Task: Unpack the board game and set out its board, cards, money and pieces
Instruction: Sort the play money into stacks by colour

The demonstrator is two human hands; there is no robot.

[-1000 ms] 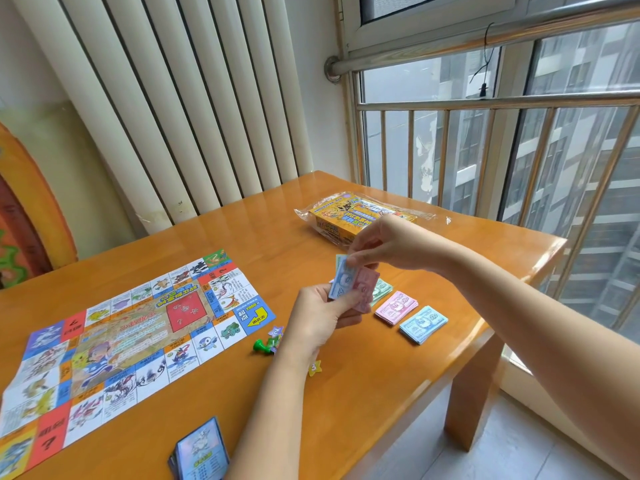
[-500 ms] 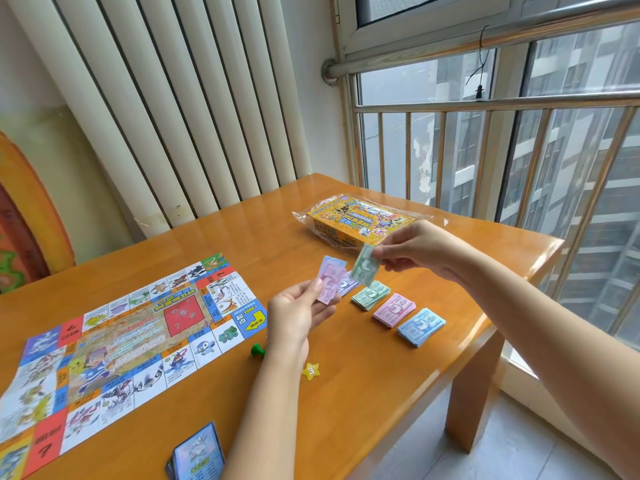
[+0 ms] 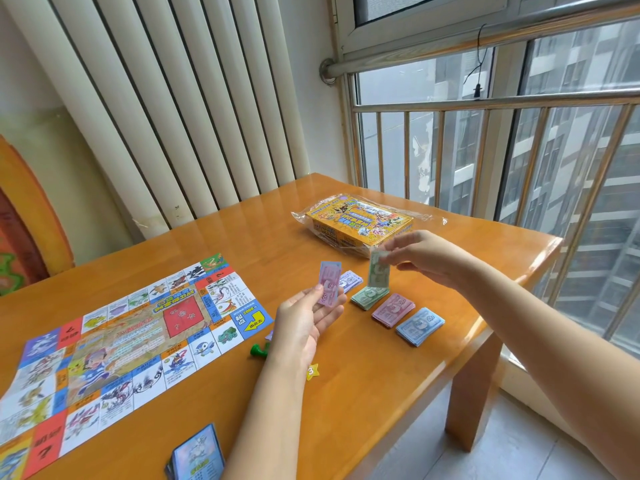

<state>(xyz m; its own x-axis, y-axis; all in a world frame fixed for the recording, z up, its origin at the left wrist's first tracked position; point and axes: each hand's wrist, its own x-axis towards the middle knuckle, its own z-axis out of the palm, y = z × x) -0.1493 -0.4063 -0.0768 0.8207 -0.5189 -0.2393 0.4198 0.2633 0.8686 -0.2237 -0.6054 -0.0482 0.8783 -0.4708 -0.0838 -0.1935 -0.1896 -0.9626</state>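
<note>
The paper game board (image 3: 114,344) lies unfolded on the left of the wooden table (image 3: 346,403). My left hand (image 3: 304,323) holds a pink play-money note (image 3: 329,282) upright between thumb and fingers. My right hand (image 3: 422,254) pinches a green note (image 3: 378,271) just above the green money pile (image 3: 369,297). Beside that pile lie a purple pile (image 3: 351,280), a pink pile (image 3: 393,310) and a blue pile (image 3: 419,325). A card deck (image 3: 197,455) sits at the near edge. A green pawn (image 3: 259,350) and a yellow star token (image 3: 312,371) lie by my left wrist.
The yellow game box (image 3: 360,221) in its clear wrapper stands at the back of the table. A white radiator (image 3: 166,109) lines the wall behind. A railed window (image 3: 502,150) is on the right, and the table's right edge drops to the floor.
My right hand has drawn a green note off the stack in my left hand and lowered it toward the green pile. My left hand now holds fewer notes, a pink one in front.
</note>
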